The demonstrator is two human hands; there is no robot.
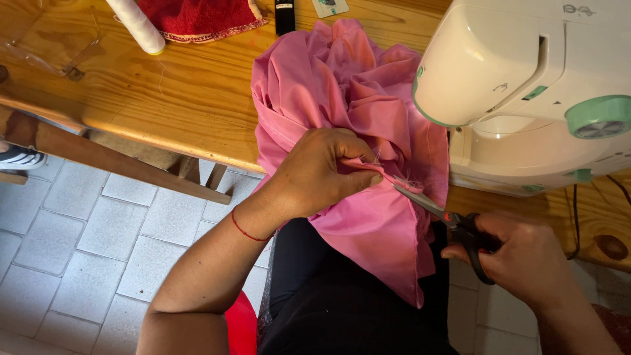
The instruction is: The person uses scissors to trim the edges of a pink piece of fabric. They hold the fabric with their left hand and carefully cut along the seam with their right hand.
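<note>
Trimming stage at a seam edge. The left hand (322, 172) pinches a fold of the crumpled pink woven fabric (348, 98) — closed tight on the raw edge, holding it taut over the lap, the rest heaped on the varnished wooden table (164, 85) beside the white-and-green sewing machine (519, 85). The right hand (519, 260) is wrapped around the black-handled steel scissors (447, 217), whose blades — barely parted — meet stray threads at the pinched edge. The cut, judged from this, calls for steady tension and keeping the blade tips clear of the cloth itself.
</note>
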